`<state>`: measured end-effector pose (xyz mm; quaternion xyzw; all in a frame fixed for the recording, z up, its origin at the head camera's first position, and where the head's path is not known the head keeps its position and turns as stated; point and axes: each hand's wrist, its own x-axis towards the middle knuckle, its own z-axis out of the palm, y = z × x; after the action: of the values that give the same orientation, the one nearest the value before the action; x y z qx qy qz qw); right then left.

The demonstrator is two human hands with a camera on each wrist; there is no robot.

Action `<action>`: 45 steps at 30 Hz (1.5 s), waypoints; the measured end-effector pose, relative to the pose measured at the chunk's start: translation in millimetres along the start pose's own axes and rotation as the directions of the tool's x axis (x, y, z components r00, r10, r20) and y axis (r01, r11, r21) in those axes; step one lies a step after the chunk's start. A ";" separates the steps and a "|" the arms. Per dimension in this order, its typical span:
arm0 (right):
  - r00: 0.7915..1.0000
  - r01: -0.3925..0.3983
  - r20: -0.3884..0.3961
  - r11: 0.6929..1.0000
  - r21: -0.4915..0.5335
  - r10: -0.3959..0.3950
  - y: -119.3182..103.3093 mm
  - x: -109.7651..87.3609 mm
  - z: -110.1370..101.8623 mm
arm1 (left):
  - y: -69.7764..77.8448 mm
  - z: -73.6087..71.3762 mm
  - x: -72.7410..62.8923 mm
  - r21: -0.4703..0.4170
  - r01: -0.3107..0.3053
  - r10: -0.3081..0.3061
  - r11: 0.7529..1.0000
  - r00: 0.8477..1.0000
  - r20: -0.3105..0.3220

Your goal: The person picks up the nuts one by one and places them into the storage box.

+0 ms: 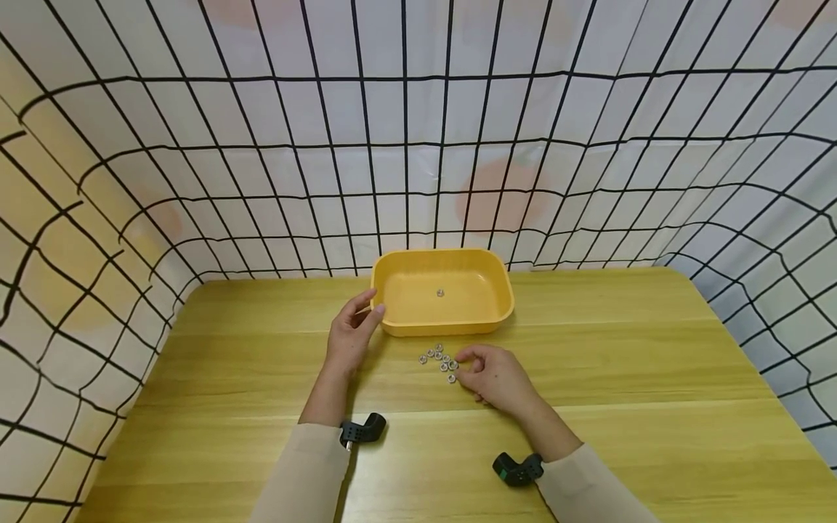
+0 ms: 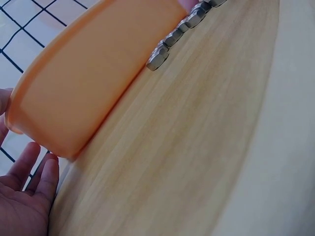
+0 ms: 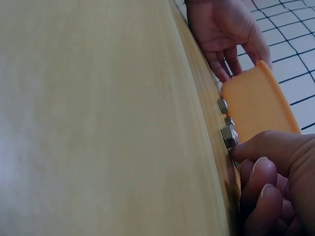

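Beige sleeves (image 1: 304,465), with black wrist devices (image 1: 516,470) sitting at their cuffs, are reaching in from the bottom edge. Hexagonal metal nuts (image 1: 439,356) are lying loosely clustered on the wooden bench (image 1: 608,378), where the right hand (image 1: 497,381) is bringing its thumb and forefinger to the cluster's right side, though I cannot tell whether it is grasping a nut. Just beyond them a yellow tray (image 1: 438,328) is holding a single nut (image 1: 440,293), the left hand (image 1: 349,338) is resting its loosely extended fingers against the tray's left end, and black wire grid (image 1: 405,145) is standing behind.
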<state>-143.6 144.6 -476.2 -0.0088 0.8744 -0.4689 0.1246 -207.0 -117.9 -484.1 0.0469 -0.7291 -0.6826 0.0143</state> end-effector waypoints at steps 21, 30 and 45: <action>0.999 0.028 -0.018 0.997 -0.070 -0.030 -1.9 0.5 4.5 | 1.4 -0.5 -2.4 0.007 0.011 -0.011 1.000 1.000 -0.004; 0.999 0.045 -0.029 0.999 -0.021 -0.046 -2.8 -3.2 2.8 | 0.1 0.2 -2.4 0.018 0.004 -0.004 1.000 1.000 -0.003; 0.996 0.049 -0.070 0.999 -0.014 -0.050 -11.4 -5.7 -6.9 | 0.0 0.1 -1.3 0.021 -0.001 0.001 1.000 1.000 -0.001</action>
<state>-140.8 144.7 -462.0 -0.0148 0.8805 -0.4666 0.0820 -205.7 -117.7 -484.0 0.0468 -0.7361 -0.6751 0.0144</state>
